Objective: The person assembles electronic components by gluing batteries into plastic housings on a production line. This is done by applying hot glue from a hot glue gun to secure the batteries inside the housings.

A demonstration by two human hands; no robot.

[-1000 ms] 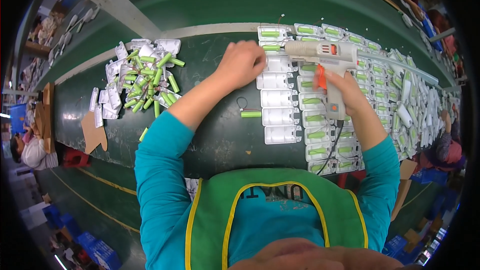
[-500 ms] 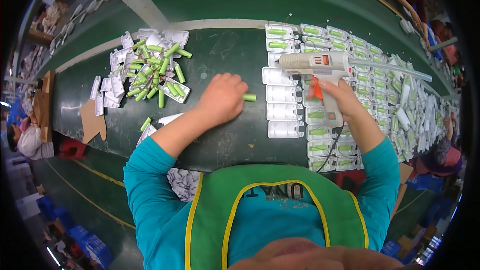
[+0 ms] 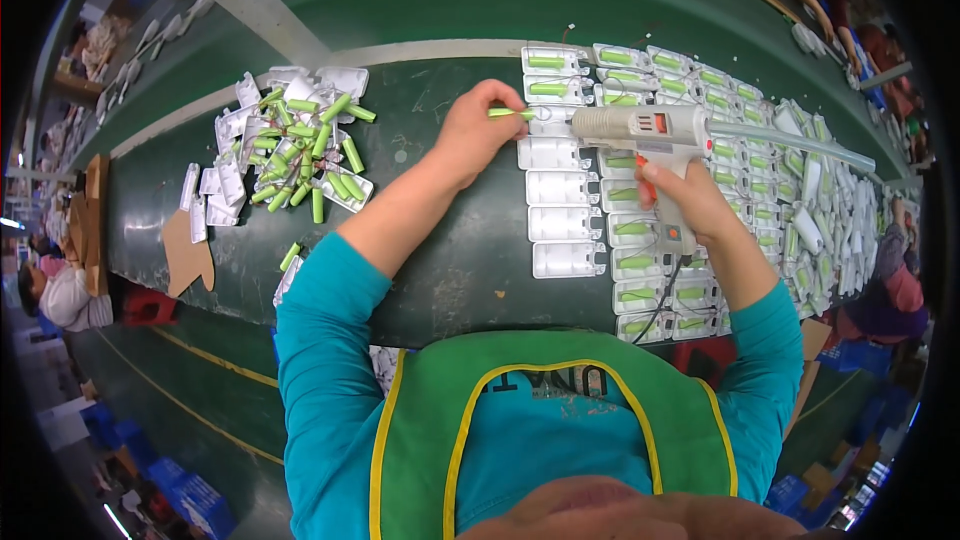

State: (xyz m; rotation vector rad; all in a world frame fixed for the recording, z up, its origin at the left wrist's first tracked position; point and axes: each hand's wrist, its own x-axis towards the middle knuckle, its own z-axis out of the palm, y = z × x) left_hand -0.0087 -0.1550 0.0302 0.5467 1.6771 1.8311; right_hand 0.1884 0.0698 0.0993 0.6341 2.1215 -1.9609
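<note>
Pinched in the fingers of my left hand (image 3: pixel 482 127) is a green cylindrical battery cell (image 3: pixel 512 114), at the left edge of a white plastic shell (image 3: pixel 550 122). My right hand (image 3: pixel 692 202) is wrapped round the handle of a white hot glue gun (image 3: pixel 652 130), a finger at its orange trigger. The gun's nozzle points left, close above that shell, and a clear glue stick (image 3: pixel 790 138) sticks out of its back. Below in the same column lie several bare white shells (image 3: pixel 562 189). Two shells at the column's top hold green cells.
Further right, rows of shells with green cells (image 3: pixel 690 296) run into a loose heap of shells (image 3: pixel 838 230). A pile of green cells and white parts (image 3: pixel 300 150) lies left, beside a cardboard piece (image 3: pixel 186 252). The gun's black cord (image 3: pixel 660 308) crosses the shells. People work beyond.
My left hand has moved up and right with the green battery cell, from the bare bench to the shell. The glue gun has shifted slightly right.
</note>
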